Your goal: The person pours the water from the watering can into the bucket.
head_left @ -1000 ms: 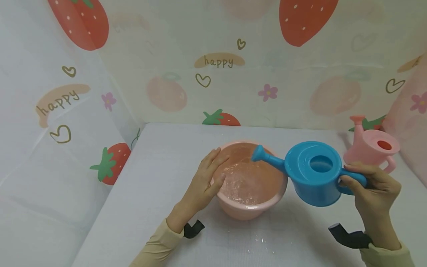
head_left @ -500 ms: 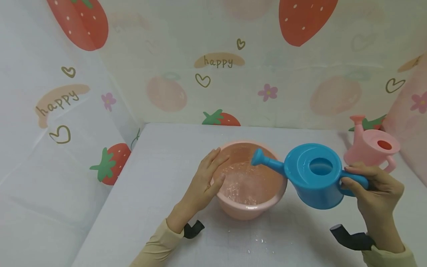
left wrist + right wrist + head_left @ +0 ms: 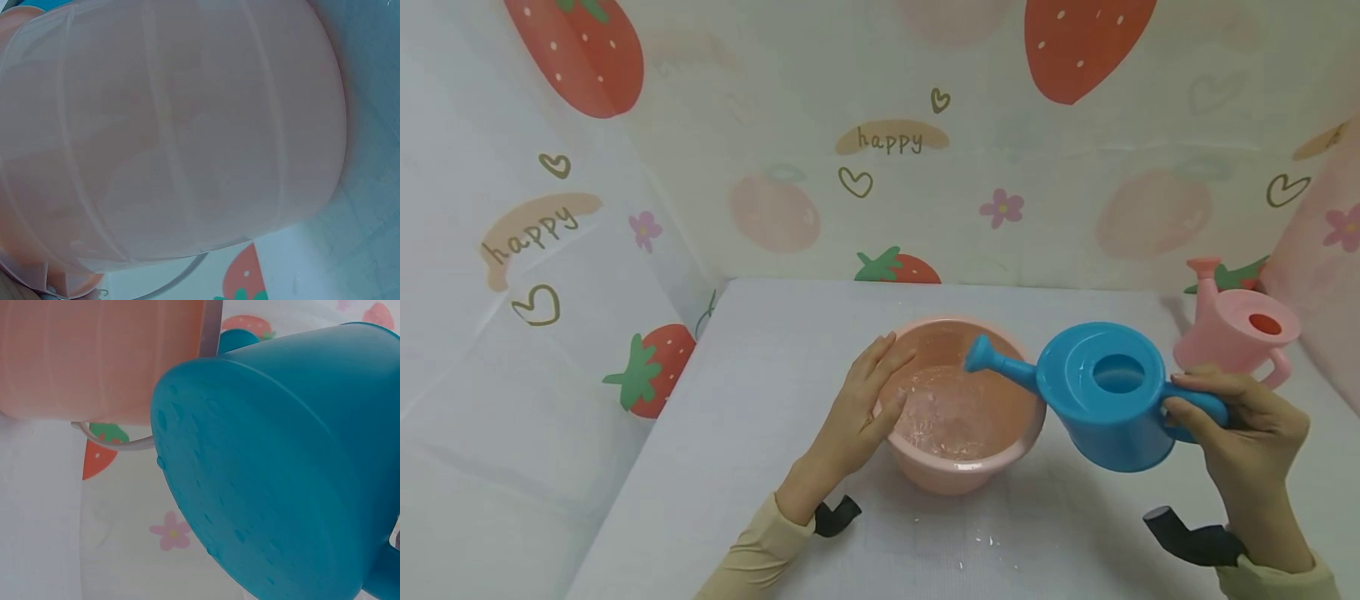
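A pink plastic bucket (image 3: 951, 477) stands mid-table with rippling water (image 3: 958, 412) inside. My left hand (image 3: 850, 412) rests against its left rim, fingers extended along the edge; in the left wrist view the bucket's ribbed wall (image 3: 175, 125) fills most of the frame. My right hand (image 3: 1243, 425) grips the handle of a blue watering can (image 3: 1108, 417), raised to the right of the bucket and tilted left. Its spout (image 3: 1007, 362) reaches over the bucket's opening. Water drops cling to the can's underside (image 3: 237, 487) in the right wrist view.
At the back right stands a pink watering can (image 3: 1228, 333), behind my right hand. Water drops (image 3: 988, 540) dot the white table (image 3: 760, 375) in front of the bucket. Printed sheets (image 3: 925, 217) line the back and sides. The bucket's white bail (image 3: 125, 447) hangs behind it.
My right hand and the blue watering can have dropped very slightly, and the hand has shifted a little right. The water's ripples have changed. My left hand has stayed at the rim.
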A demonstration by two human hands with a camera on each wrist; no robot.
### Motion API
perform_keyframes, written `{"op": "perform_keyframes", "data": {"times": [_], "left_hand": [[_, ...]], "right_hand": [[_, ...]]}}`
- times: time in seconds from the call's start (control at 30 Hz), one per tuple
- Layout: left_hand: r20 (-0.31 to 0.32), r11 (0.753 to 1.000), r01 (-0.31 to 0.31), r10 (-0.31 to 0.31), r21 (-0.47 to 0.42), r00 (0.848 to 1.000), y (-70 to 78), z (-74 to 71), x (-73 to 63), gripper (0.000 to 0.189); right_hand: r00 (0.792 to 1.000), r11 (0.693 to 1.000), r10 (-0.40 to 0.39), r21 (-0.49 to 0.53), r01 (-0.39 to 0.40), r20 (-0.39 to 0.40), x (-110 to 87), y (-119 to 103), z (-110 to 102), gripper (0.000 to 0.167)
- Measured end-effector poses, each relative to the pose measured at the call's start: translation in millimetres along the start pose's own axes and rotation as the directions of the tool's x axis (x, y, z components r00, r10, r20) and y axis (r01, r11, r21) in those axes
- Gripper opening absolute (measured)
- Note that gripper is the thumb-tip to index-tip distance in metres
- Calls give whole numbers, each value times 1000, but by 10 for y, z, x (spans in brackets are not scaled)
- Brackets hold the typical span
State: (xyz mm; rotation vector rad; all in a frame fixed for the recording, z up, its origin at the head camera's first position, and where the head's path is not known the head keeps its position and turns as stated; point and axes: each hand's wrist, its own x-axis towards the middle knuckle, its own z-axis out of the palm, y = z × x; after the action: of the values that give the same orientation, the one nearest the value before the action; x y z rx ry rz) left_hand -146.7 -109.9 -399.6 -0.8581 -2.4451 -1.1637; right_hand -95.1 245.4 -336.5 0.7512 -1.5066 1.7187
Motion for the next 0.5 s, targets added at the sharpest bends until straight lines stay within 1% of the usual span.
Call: {"op": "perform_keyframes", "data": {"times": [0.17,0.5], "left_hand": [[-1,1000,-2,2,-1,1000,-11,9,0,47],[-13,1000,-5,5,-3,1000,-20,14,1,46]], "right_hand": [[1000,1000,5,4,-5,7,2,-2,1,31],[1000,999,4,-50,-4,5,-24,-15,1,31]]}}
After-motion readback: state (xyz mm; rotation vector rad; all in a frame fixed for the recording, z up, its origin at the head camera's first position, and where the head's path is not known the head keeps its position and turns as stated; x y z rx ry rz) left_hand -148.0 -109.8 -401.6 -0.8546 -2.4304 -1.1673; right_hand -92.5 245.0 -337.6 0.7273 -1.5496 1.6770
